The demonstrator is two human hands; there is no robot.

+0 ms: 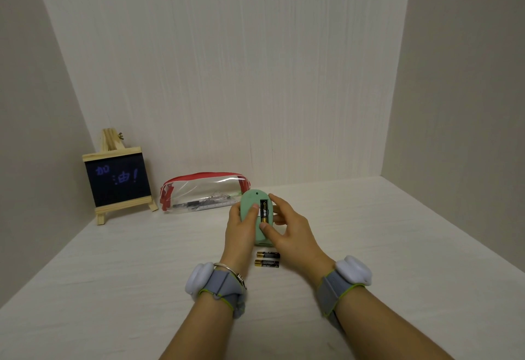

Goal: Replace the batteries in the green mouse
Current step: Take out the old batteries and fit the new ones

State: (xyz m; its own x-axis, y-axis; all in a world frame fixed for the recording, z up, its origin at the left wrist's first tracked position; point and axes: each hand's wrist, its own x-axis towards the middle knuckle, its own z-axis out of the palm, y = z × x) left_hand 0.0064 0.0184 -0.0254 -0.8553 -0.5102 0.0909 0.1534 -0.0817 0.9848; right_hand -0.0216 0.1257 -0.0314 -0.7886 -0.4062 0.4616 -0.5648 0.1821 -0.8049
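The green mouse [250, 200] is held upside down above the table, its battery bay uncovered. One black-and-gold battery [264, 211] sits inside the bay. My left hand [241, 231] grips the mouse from the left, thumb resting beside the bay. My right hand [287, 229] holds its right side, thumb pressed at the bay's near end and index finger at the far end. Two loose batteries [267, 259] lie side by side on the table just below the mouse, between my wrists. The bay's cover is not visible.
A clear pencil case with red trim [203, 192] lies behind the mouse near the back wall. A small chalkboard on a wooden easel [118, 180] stands at the back left. Walls close in the table [113, 288] on the left, back and right.
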